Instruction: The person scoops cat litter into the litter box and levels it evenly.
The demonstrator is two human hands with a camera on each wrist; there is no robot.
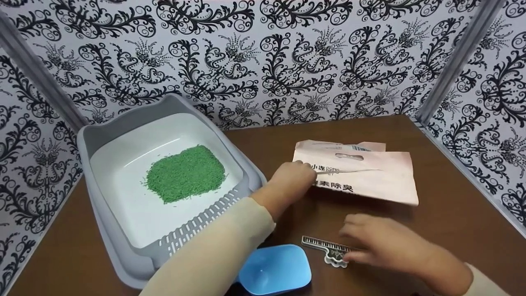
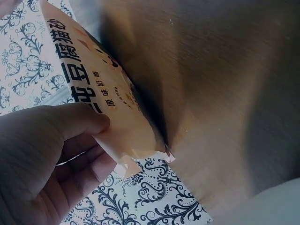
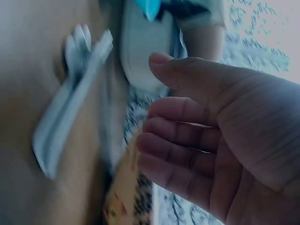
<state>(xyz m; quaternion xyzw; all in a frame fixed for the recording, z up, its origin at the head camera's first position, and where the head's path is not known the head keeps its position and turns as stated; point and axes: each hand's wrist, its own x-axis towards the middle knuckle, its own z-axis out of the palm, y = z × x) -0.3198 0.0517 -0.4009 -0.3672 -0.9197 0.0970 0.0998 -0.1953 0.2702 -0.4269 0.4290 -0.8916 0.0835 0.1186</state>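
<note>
With thumb in front and fingers behind, my left hand [image 1: 289,179] pinches an edge of a pale pink litter bag [image 1: 378,174]. The bag lies partly flattened on the table, its printed panel and slot handle showing. In the left wrist view the thumb of the left hand [image 2: 42,154] presses on the bag [image 2: 129,126]. My right hand [image 1: 382,242] hovers by a bag clip [image 1: 322,243] with a piano-key pattern, covering its right end in the head view. The right wrist view shows the right hand [image 3: 253,136] with loosely bent fingers, apart from the blurred clip [image 3: 70,103].
A grey-and-white litter box [image 1: 254,174] stands at the left with a patch of green pellets [image 1: 187,172] on its floor. A blue scoop [image 1: 279,269] lies at the front, partly behind my left sleeve. Patterned walls [image 1: 230,61] enclose the brown table [image 1: 271,137].
</note>
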